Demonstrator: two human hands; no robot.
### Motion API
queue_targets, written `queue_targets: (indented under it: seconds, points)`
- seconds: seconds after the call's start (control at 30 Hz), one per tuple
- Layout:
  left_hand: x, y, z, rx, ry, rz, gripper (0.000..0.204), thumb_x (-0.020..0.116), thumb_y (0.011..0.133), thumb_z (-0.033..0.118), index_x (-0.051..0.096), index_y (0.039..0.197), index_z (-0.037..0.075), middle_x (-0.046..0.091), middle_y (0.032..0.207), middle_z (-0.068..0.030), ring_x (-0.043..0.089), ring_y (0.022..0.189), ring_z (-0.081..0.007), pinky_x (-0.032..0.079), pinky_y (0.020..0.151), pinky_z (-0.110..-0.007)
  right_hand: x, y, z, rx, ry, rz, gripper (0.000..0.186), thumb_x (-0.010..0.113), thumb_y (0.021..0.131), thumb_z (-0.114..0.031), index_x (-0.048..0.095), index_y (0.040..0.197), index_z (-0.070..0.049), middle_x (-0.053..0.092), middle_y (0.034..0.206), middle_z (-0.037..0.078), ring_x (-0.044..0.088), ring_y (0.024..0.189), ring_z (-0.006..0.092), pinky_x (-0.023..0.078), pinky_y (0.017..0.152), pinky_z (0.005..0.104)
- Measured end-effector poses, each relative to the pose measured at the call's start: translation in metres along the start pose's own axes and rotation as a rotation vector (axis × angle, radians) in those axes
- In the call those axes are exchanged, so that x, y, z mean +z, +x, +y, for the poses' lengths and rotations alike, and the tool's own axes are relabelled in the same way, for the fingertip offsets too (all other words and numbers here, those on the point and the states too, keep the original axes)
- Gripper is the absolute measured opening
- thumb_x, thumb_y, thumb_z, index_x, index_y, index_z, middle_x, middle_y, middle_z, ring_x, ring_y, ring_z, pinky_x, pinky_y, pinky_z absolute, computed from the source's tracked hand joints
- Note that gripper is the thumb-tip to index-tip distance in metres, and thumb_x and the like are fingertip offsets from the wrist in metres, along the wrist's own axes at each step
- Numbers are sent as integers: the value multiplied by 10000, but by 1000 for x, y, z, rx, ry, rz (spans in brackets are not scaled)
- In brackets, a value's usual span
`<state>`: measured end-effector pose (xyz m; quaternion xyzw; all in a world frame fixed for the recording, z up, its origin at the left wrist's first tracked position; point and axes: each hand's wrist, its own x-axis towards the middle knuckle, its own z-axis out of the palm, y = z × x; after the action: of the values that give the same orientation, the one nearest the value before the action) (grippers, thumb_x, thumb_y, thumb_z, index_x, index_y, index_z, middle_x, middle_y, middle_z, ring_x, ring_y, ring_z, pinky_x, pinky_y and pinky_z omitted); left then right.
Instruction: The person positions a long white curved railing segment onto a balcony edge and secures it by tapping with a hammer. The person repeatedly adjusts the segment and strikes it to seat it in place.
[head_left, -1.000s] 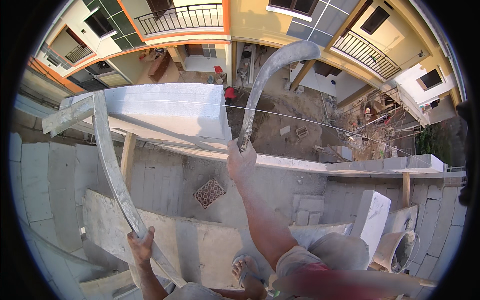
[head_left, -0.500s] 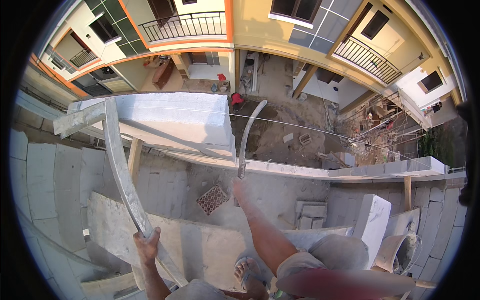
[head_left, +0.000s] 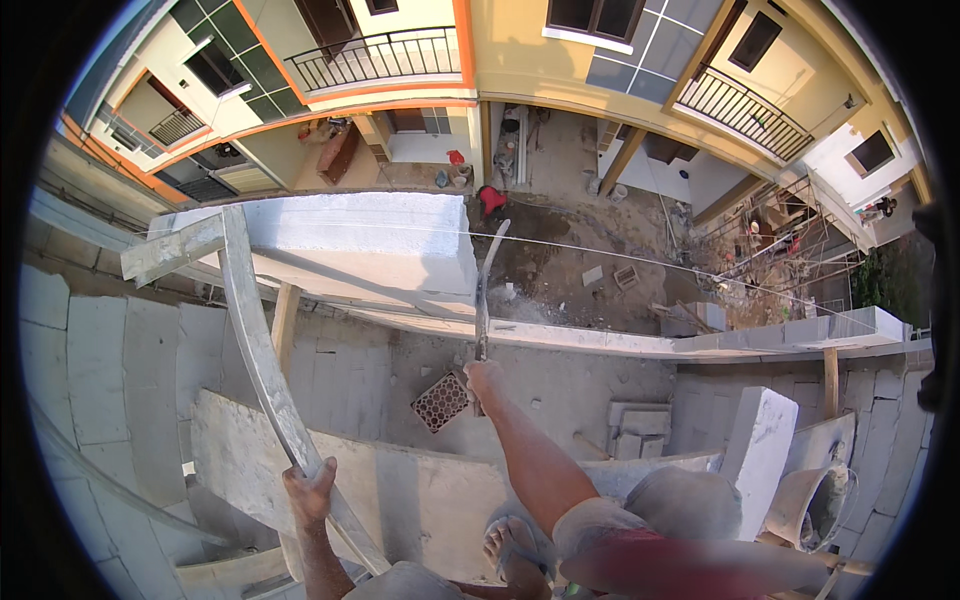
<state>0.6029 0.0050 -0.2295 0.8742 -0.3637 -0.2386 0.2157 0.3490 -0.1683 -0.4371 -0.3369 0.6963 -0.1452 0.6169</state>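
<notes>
My left hand point(head_left: 311, 488) is closed round the long leg of a dusty grey metal square point(head_left: 259, 350), which slants up and away. The short leg of the square lies at the left part of a white lightweight block point(head_left: 365, 225) on the wall. My right hand point(head_left: 483, 380) grips the near end of a long, narrow blade point(head_left: 483, 318) with a hooked tip. This blade stands along the block's right end, its tip past the far edge. Its handle is hidden in my fist, and its cutting edge cannot be made out.
A taut string point(head_left: 600, 249) crosses above the wall point(head_left: 600, 343), which drops to a yard with a person in red point(head_left: 491, 200). A perforated red-brown block point(head_left: 440, 402) lies below my right hand. An upright white block point(head_left: 762, 440) and a bucket point(head_left: 815, 508) stand at right.
The blade in my right hand has drawn back toward me, so less of it reaches beyond the wall. Dust and small bits show beside it. My left hand keeps its grip on the square.
</notes>
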Motion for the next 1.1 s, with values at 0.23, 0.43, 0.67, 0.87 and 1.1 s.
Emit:
queue_targets:
  seconds: [0.23, 0.43, 0.67, 0.87, 1.1]
  points:
    - [8, 16, -61, 683, 537, 59, 426, 773, 774, 325, 610, 791, -68, 553, 701, -119, 517, 634, -259, 433, 607, -446, -39, -30, -62, -384, 37, 349, 366, 543, 870, -288, 641, 1012, 35, 663, 914, 269, 619, 920, 456, 479, 799, 477]
    - [4, 3, -38, 96, 12, -50, 375, 747, 813, 324, 627, 837, -31, 511, 685, -186, 493, 624, -377, 405, 617, -493, -35, -13, -56, -497, 385, 402, 249, 591, 859, -210, 604, 866, 39, 590, 701, 124, 587, 630, 255, 476, 610, 405]
    - [2, -1, -17, 98, 81, -50, 428, 755, 794, 331, 593, 768, -64, 506, 689, -194, 491, 656, -342, 412, 638, -455, -2, 30, 15, -158, -246, 98, 297, 546, 832, -220, 674, 894, 40, 674, 923, 272, 652, 908, 413, 486, 783, 490]
    - [5, 10, -66, 653, 487, -33, 243, 709, 843, 265, 676, 1014, 96, 499, 755, -222, 484, 736, -398, 385, 645, -490, -49, -21, -60, -572, 171, 376, 273, 549, 860, -220, 628, 901, 38, 626, 776, 194, 630, 727, 329, 474, 667, 479]
    - [10, 7, -64, 393, 228, 36, 217, 731, 809, 252, 668, 880, 57, 522, 700, -206, 526, 686, -396, 408, 610, -484, -6, 0, -17, -3, 194, 229, 240, 542, 842, -165, 641, 929, 37, 660, 781, 219, 652, 743, 372, 520, 714, 459]
